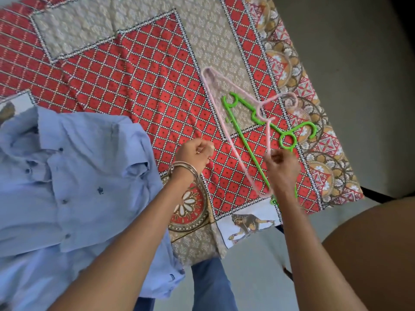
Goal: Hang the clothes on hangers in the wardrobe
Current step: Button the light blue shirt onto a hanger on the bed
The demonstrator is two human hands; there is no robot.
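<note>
Two hangers lie crossed on the patterned bedspread (139, 86), toward two o'clock from the middle of the view: a pink hanger (226, 122) on top and a green hanger (251, 151) beneath it. The right hand (281, 167), at about four o'clock, has its fingers curled round the pink one's sloping arm and seems to be lifting it clear of the green; motion blur makes it hard to say whether the pink hanger is wholly off the cloth. The left hand (196, 153), with bangles at the wrist, hovers near the centre with its fingers curled in; whether it pinches anything cannot be told from this view.

At eight o'clock a light blue shirt (74, 187) lies rumpled on the bed, collar toward nine o'clock, some buttons along its front apparently fastened, no hanger inside it. No wardrobe is in sight.

By my judgement the task is barely begun: a hanger is being picked, while the shirt is not yet hung. Left to do: slip the hanger into the shoulders and carry it to the rail.
</note>
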